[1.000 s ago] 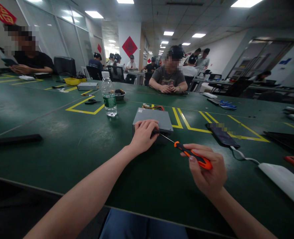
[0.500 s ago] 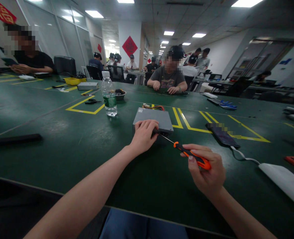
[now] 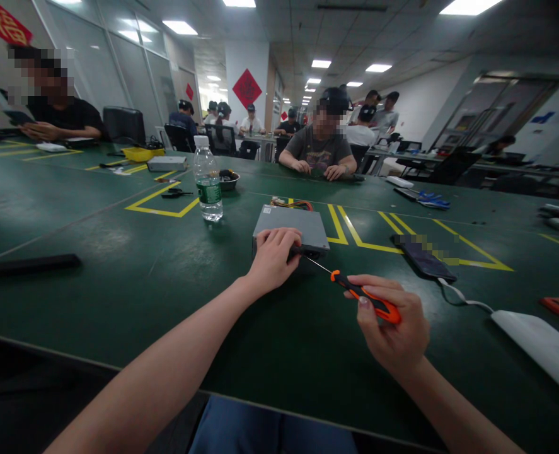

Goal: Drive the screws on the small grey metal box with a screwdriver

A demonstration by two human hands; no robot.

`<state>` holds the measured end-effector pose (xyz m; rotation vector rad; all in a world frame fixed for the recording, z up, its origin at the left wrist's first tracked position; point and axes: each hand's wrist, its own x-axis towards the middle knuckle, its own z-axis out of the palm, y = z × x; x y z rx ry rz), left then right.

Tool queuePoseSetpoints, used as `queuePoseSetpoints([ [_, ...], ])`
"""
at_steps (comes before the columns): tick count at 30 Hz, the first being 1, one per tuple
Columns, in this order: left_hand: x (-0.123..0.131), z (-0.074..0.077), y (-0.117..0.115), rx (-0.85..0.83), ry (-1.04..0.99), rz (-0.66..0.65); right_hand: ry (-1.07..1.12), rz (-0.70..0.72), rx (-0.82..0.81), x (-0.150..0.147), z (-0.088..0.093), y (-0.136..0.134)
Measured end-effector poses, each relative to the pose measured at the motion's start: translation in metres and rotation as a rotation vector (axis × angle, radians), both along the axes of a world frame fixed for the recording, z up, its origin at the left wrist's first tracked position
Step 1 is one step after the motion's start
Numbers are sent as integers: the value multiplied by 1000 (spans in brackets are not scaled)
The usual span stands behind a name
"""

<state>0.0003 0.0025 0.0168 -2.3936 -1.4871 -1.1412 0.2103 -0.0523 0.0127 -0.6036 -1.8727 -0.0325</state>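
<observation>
At the centre of the frame, a grey rectangular metal box [image 3: 307,227] lies on the dark green table [image 3: 302,353]. The left hand [image 3: 275,257] covers its near edge, fingers curved on top; whether it grips, I cannot tell. Right of centre, the right hand [image 3: 397,325] holds an orange-and-black screwdriver [image 3: 370,299], its thin shaft pointing towards the box's near side.

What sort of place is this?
Probably an office-like workroom for bench work: the green table is marked with yellow tape, the right hand holds a screwdriver near a power supply unit, and several people sit beyond.
</observation>
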Motion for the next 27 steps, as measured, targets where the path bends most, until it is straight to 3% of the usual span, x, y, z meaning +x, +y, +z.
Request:
queuePoseSetpoints([
  [17,2,-1,1,16,-12,7,-37,-21,57,0,0,3],
  [21,1,-1,1,18,-11,1,-197,-52,166,-1,-1,3],
  [27,4,-1,1,15,-11,27,-531,-151,455,-15,-7,-7],
])
